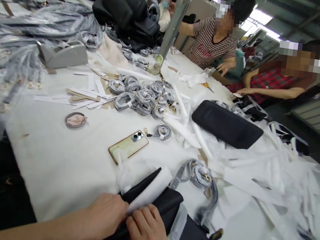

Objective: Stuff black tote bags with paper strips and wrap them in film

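Black bag lies at the frame's bottom centre; the left hand is clenched on its edge beside white padding, the right hand covers it, grip unclear.

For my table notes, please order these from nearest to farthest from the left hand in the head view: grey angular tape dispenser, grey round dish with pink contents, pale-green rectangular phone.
1. Phone: just beyond the left hand.
2. Dish: farther, to the left of the phone.
3. Tape dispenser: farthest, at upper left, beyond the dish.
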Demonstrator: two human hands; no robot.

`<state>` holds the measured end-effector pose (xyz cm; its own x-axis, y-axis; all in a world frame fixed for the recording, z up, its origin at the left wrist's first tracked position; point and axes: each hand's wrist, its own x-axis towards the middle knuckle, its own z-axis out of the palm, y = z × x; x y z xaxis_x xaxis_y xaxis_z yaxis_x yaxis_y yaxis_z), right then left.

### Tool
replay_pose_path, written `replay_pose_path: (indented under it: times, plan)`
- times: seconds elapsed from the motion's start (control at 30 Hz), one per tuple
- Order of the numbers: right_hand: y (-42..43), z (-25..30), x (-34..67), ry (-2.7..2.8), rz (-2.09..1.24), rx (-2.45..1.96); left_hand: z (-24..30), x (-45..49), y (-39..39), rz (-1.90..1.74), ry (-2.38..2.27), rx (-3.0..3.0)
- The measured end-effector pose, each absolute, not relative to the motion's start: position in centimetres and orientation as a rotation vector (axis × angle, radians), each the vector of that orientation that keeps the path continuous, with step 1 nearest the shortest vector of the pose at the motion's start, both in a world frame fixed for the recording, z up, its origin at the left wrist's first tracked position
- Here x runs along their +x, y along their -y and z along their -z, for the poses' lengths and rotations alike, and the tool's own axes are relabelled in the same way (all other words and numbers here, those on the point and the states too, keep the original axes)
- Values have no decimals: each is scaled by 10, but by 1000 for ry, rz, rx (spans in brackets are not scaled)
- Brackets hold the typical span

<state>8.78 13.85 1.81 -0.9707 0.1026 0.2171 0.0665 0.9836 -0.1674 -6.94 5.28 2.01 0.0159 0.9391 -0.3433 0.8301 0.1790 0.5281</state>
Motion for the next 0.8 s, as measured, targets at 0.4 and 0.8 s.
replay_pose_path:
  times: [0.4, 0.8]
  plan:
    - [-192, -30, 69, 3166, -176, -86, -13, -59, -38, -303, -1923, 1578]
    - [-202, 14, 56, 3009, -299, 39, 35, -43, -27, -531, -2112, 1866]
